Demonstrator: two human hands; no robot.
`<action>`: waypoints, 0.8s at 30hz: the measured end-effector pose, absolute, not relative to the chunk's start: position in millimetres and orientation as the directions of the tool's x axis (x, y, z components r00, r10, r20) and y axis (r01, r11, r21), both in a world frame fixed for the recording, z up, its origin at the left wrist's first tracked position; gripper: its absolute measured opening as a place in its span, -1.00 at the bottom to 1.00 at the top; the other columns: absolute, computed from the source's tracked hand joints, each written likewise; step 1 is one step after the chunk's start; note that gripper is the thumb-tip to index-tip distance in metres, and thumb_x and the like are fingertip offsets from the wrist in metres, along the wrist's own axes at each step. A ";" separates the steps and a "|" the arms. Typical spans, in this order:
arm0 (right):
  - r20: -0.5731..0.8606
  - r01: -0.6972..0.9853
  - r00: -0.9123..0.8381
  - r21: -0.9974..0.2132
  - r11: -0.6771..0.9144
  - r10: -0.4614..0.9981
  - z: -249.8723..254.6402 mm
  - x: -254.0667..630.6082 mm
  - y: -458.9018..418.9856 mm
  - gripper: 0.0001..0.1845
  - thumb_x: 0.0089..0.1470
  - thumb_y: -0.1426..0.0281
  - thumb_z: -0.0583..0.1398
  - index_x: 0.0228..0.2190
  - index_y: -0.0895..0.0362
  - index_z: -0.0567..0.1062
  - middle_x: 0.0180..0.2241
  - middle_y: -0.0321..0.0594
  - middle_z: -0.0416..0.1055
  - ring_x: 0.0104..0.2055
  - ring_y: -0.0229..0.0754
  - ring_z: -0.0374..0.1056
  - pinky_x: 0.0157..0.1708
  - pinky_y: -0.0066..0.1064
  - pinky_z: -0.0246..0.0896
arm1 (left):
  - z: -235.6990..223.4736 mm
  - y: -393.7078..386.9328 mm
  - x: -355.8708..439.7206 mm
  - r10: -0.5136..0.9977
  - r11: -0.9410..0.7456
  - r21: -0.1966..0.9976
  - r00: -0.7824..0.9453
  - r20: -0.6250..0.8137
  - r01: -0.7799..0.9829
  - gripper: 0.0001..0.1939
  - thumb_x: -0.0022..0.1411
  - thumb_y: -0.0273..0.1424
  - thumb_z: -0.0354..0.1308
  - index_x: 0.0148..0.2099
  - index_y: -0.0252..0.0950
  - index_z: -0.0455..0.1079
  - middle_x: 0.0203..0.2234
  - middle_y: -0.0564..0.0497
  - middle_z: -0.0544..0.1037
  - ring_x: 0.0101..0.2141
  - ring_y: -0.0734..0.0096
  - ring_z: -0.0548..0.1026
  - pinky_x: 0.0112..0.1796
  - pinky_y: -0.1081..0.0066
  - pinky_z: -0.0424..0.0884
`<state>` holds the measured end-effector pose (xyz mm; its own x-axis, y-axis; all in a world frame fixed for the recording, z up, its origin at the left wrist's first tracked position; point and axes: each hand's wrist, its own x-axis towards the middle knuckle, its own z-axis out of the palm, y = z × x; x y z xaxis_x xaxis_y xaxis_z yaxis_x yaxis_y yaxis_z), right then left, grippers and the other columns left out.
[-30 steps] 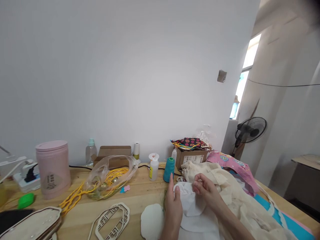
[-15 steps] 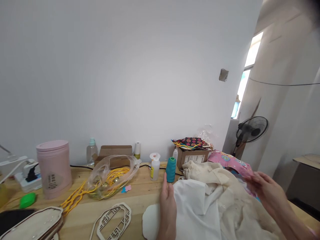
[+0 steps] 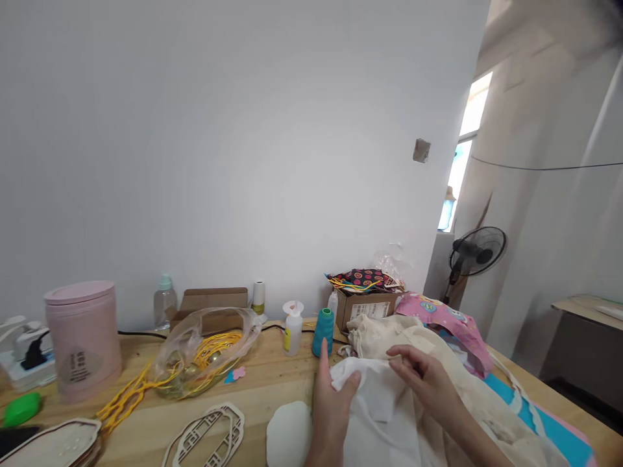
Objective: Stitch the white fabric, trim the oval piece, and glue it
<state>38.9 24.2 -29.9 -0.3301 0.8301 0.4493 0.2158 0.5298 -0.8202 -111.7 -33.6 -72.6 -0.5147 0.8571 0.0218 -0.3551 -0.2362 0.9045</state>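
The white cloth [image 3: 377, 405] is lying over the beige cloth [image 3: 467, 395], its lower part running out of view. The left hand [image 3: 332, 405] is spreading thumb and forefinger at its edge; the other fingers are staying hidden, leaving any grip unclear. The right hand [image 3: 433, 386] is curling above it, whether pinching anything cannot be told. The forefinger is partly covering the teal spool [image 3: 324, 331].
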 end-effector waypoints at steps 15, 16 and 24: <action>0.477 0.256 -0.365 -0.774 0.579 0.799 -21.8 30.7 31.8 -0.67 -0.12 0.14 0.17 -0.62 0.13 0.50 -0.66 -0.31 0.23 -0.58 -0.26 0.10 -0.57 -0.44 -0.04 | -68.5 -35.6 -112.2 0.882 -0.244 0.913 -0.467 0.068 -0.328 0.00 -0.23 -0.40 0.33 0.24 -0.27 -0.08 -0.08 -0.13 0.45 -0.23 0.27 0.48 -0.21 0.45 0.36; 0.475 0.257 -0.408 -0.760 0.597 0.780 -21.7 25.7 26.5 -0.73 -0.15 0.17 0.20 -0.59 0.11 0.53 -0.66 -0.32 0.22 -0.58 -0.26 0.09 -0.56 -0.43 -0.04 | -68.4 -35.6 -111.8 0.884 -0.240 0.918 -0.463 0.072 -0.315 -0.02 -0.22 -0.40 0.33 0.23 -0.26 -0.07 -0.10 -0.13 0.46 -0.25 0.27 0.48 -0.23 0.44 0.37; 0.415 0.157 -0.455 -0.834 0.530 0.788 -27.1 -10.3 18.9 -0.75 -0.21 0.22 0.25 -0.69 0.12 0.47 -0.68 -0.34 0.17 -0.59 -0.29 0.04 -0.59 -0.45 -0.13 | -74.6 -34.5 -114.4 0.857 -0.278 0.936 -0.496 0.140 -0.217 -0.11 -0.17 -0.42 0.27 0.22 -0.32 -0.02 -0.04 -0.13 0.41 -0.17 0.26 0.44 -0.16 0.42 0.33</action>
<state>-10.3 18.9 -27.1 -0.4551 0.7880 0.4148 0.1571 0.5295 -0.8336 -114.4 -34.5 -74.6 -0.4957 0.8572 0.1396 -0.2169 -0.2779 0.9358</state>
